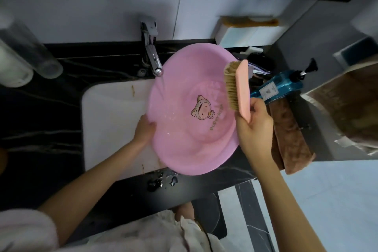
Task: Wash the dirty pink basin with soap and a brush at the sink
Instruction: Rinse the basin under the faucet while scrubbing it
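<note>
1 brush (237,88) stands upright at the right rim of the basin (184,141), bristles facing inward, clutched in the right grip (254,122); the left grip (144,130) clasps the basin's left rim, tilting it in the sink (110,112) under the tap (152,55).

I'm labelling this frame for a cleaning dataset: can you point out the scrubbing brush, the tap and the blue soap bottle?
scrubbing brush (242,88): head view, on its pink plastic back.
tap (152,57): head view, on the chrome spout.
blue soap bottle (282,84): head view, on the clear blue body.

Gold lettering on pink basin (194,149), blurred, unreadable, blue bottle label (268,92) seemingly printed, illegible
</note>
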`<state>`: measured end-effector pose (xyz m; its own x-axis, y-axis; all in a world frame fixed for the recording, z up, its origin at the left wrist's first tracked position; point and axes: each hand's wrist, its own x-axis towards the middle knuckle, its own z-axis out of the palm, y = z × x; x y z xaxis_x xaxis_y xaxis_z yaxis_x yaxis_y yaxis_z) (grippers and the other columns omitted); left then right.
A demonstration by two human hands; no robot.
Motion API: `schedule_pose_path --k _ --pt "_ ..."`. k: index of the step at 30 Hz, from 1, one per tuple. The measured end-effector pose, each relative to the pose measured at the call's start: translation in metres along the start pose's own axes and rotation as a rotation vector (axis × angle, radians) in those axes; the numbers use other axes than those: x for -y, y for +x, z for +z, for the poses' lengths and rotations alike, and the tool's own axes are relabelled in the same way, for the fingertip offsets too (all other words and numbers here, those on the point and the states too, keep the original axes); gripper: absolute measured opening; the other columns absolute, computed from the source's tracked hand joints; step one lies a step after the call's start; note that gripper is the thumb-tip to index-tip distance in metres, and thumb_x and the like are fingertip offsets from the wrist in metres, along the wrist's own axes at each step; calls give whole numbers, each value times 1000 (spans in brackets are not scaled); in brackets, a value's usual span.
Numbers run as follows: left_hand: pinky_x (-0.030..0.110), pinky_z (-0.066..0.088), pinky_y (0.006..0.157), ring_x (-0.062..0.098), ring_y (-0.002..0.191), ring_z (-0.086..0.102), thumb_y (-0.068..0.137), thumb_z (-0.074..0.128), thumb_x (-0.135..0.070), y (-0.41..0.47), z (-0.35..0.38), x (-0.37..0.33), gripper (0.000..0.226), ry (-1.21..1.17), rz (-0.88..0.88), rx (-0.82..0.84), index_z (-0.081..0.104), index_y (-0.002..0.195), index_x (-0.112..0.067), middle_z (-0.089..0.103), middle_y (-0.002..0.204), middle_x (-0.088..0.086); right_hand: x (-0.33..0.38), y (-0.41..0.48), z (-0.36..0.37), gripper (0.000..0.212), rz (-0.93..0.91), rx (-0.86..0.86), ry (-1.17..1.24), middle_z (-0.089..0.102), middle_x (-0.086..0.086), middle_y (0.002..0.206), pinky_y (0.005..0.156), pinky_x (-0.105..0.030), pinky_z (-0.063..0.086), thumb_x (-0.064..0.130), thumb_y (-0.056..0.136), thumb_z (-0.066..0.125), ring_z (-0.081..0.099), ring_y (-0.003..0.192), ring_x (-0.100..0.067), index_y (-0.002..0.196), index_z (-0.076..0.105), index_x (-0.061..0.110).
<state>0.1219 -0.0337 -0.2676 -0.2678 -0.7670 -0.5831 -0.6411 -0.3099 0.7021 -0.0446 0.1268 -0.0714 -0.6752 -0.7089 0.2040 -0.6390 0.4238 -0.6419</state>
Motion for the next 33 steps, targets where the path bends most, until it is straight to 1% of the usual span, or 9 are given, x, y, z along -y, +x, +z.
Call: schedule_pose_path --k 3,6,10,14,17,22,24,28,33 --pt "33 41 89 31 112 52 91 41 0 9 2 -12 34 -98 85 -80 43 125 4 53 122 19 -3 3 -6 25 -38 -1 -8 45 18 63 44 -11 36 36 84 51 50 50 -1 85 51 11" --pt "26 36 84 33 114 51 93 44 1 29 -1 -31 38 -111 228 -174 37 129 6 51 126 22 -4 20 -5 23 19 10 -14 50 18 69 49 -9 37 28 92 53 53 57 0 94 57 5" --pt "24 30 98 33 126 44 93 46 2 43 12 -43 49 -93 346 -263 30 139 5 41 139 22 -2 47 6 18 37 -14 -46 52 11 65 50 -29 44 26 91 57 51 56 -7 91 56 8" --pt "29 23 111 32 139 27 94 39 -1 30 39 -53 58 70 406 -534 17 147 -1 21 152 21 -3 51 14 19 10 -48 -3 44 12 57 48 -21 33 22 89 58 41 51 -2 73 51 15" --pt "46 -1 115 32 144 0 95 38 -21 16 78 -41 65 509 496 -400 1 146 -2 -1 154 19 -1 48 18 23 -1 -101 52 40 13 53 45 -11 25 24 84 55 40 46 -1 65 42 28" --pt "36 -16 110 28 144 -16 98 23 -37 -17 128 -36 68 678 488 79 -9 147 -2 -17 155 17 -5 47 20 11 -31 -115 52 44 15 57 46 -21 35 25 79 53 46 51 -5 73 51 16" --pt "37 -16 110 26 143 -18 99 21 -37 -6 115 -29 67 762 570 39 -13 147 -5 -18 155 14 -5 47 20 10 -40 -119 50 42 16 57 46 -20 31 25 78 53 44 50 -2 74 51 16" --pt "42 -18 111 23 139 -23 97 20 -32 38 66 -31 65 925 621 -271 -17 145 -7 -18 154 10 -7 46 20 11 -58 -116 23 44 14 59 48 -18 31 26 77 53 42 53 2 77 53 15" --pt "44 -15 114 30 142 -19 96 19 -33 6 98 -39 66 760 424 -224 -13 147 -4 -20 154 14 -11 47 23 15 -55 -143 3 49 5 64 48 -21 34 25 78 55 43 52 -1 76 56 10"
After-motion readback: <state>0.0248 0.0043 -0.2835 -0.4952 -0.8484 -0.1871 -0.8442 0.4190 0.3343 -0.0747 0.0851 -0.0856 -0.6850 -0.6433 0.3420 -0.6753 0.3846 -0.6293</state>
